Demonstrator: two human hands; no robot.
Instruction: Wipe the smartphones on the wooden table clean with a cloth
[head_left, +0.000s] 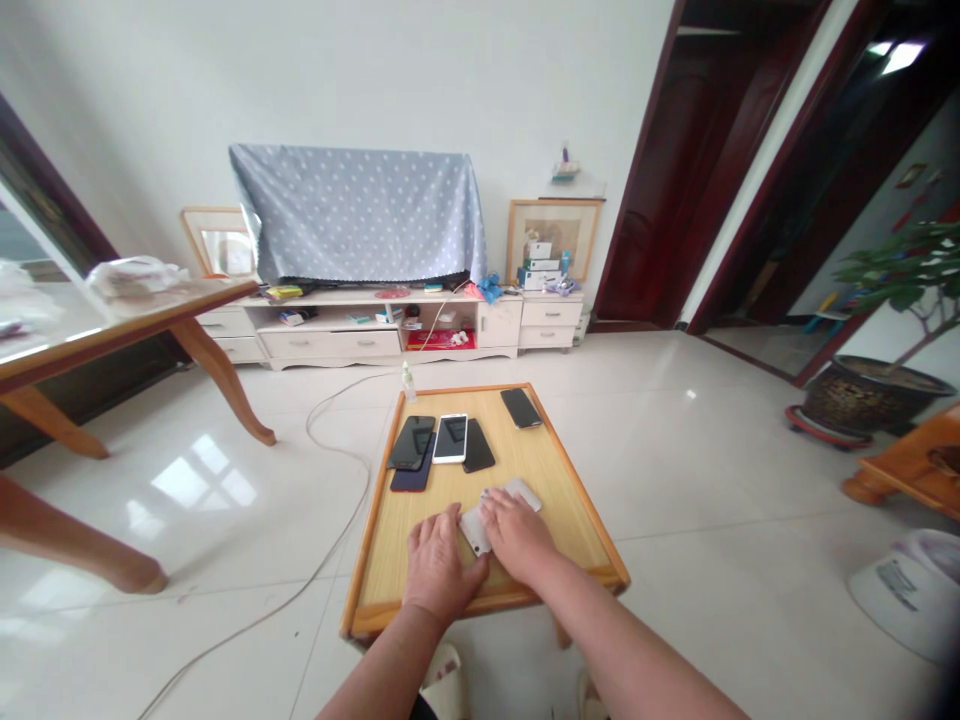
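Note:
My left hand [442, 562] grips the near left edge of a light silver phone [474, 532], fingers bent and thumb close to its lower end. The phone lies back up on the small wooden table, a camera spot showing near its corner. Over the phone's upper part is my right hand [516, 530], its fingers curled down and held together; what lies under them is hidden. Another pale phone [525, 492] shows from behind the right hand. Farther up lie a black phone [412, 442] overlapping a dark blue phone [412, 475], a white-framed phone [451, 439] and a dark phone [478, 446].
The small table [375, 560] has a raised wooden rim. At its far right is a black phone [520, 408]; a small clear bottle [408, 383] stands at the far left corner. A cable [352, 520] crosses the floor. A larger table [210, 370] is left, a white bucket [911, 595] right.

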